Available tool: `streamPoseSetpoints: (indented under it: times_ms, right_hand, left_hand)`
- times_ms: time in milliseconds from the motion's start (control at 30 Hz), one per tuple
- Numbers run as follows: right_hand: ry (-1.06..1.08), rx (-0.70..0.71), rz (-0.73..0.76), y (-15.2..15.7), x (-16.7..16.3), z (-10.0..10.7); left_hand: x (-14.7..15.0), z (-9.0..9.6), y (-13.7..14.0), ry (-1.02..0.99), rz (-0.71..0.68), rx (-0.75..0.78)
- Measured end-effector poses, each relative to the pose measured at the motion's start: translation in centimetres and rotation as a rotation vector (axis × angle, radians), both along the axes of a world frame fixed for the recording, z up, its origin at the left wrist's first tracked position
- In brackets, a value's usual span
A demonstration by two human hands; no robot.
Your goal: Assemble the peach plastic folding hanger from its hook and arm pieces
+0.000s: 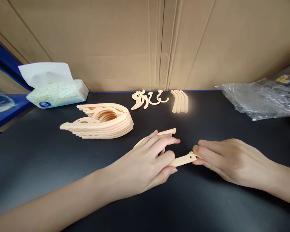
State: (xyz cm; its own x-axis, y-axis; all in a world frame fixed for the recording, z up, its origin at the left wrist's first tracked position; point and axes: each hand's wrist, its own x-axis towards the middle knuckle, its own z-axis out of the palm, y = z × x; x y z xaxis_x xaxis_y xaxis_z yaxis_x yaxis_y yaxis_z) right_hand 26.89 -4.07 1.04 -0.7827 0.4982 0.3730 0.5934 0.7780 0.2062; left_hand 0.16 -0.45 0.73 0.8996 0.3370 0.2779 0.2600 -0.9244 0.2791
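Note:
A peach plastic hanger piece [182, 160] lies on the black table [38, 154] between my hands. My left hand [147, 164] rests flat over its wide part and holds it down. My right hand [222, 158] pinches the narrow end of the piece at its fingertips. Part of the piece sticks out past my left fingers; the rest is hidden under the hand. Behind and to the left sits a stack of the same hanger bodies [101, 121]. At the back lie several small hooks [147, 98] and several curved bars [180, 101].
A tissue pack [58, 91] with a sheet pulled up stands at the back left. A crumpled clear plastic bag [258, 98] lies at the back right. A cardboard wall [145, 42] closes the back. A blue shelf edge [4, 106] runs along the left.

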Motion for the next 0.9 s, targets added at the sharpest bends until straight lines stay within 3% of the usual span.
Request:
streamPoseSetpoints:
  times_ms: [567,700,900]
  right_hand:
    - [-0.134,0.241,0.041,-0.17,0.36,0.42]
    - [-0.117,0.233,0.039,-0.10,0.37,0.27]
    - [-0.046,0.112,0.048,0.03,0.06,0.49]
  left_hand:
    - [0.00,0.00,0.07,-0.008,-0.012,-0.001]
    - [-0.09,0.00,0.09,0.002,-0.020,-0.009]
    - [0.15,0.18,0.09,0.022,-0.020,-0.018]
